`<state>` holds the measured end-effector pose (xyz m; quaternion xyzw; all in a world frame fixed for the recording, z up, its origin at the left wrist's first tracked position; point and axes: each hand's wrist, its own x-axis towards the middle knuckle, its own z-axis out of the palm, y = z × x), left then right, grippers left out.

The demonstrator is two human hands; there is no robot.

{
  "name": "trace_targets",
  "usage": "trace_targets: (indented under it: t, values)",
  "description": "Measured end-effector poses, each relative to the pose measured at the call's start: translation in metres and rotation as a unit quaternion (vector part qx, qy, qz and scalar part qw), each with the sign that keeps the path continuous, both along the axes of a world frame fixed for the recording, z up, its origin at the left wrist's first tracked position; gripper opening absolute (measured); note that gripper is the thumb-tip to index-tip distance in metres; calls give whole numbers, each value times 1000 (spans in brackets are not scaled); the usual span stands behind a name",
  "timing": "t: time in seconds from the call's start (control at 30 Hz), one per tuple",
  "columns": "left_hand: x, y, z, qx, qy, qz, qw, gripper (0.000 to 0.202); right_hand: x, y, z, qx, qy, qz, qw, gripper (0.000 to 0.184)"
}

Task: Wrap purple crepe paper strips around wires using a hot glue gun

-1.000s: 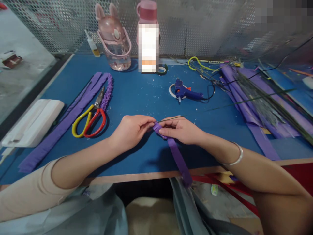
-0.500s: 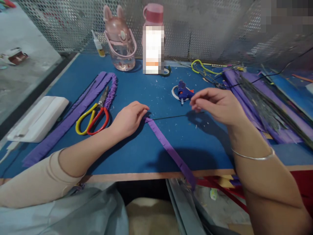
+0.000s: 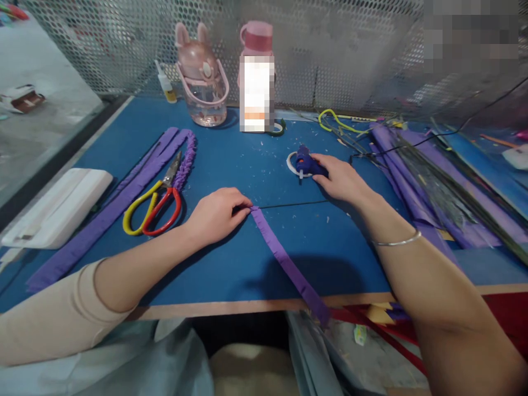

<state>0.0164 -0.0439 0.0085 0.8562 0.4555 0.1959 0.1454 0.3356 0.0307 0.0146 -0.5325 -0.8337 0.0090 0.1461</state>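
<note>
Between thumb and fingers, my left hand [image 3: 218,216] pinches the end of a purple paper strip [image 3: 280,253] and a thin dark wire [image 3: 295,205]. The strip slants down toward me and hangs over the table's front edge. From the pinch, the wire runs right, nearly level, and passes below my right hand [image 3: 340,179]. That hand is closed around the handle of a small blue glue gun [image 3: 304,159]. The gun's nozzle lies over a white roll of tape [image 3: 291,163]. Left of my left hand lie scissors [image 3: 153,206] with one yellow and one red handle.
Purple strips [image 3: 107,212] and a white power bank [image 3: 58,206] lie on the left. A clear pink-lidded bottle [image 3: 203,93], a small glue bottle [image 3: 165,85] and a phone [image 3: 256,93] stand at the back. Purple paper and dark stems [image 3: 445,187] cover the right side.
My right hand has moved from the wire's right end to the glue gun and closed on its handle. My left hand keeps its pinch. The whole view has shifted slightly.
</note>
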Motion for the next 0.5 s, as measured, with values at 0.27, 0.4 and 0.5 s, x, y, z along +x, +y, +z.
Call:
trace_targets:
  t: [0.27,0.4,0.5]
  values:
    - [2,-1,-3,7,-19,-4,1000,19,1,-33,30,-93,246,41,964,42]
    - [2,1,-4,10,-27,-6,1000,19,-6,-50,40,-259,239,110,929,52]
    - [0,2,-5,9,-34,-9,999,18,-14,-55,41,-282,211,130,927,53]
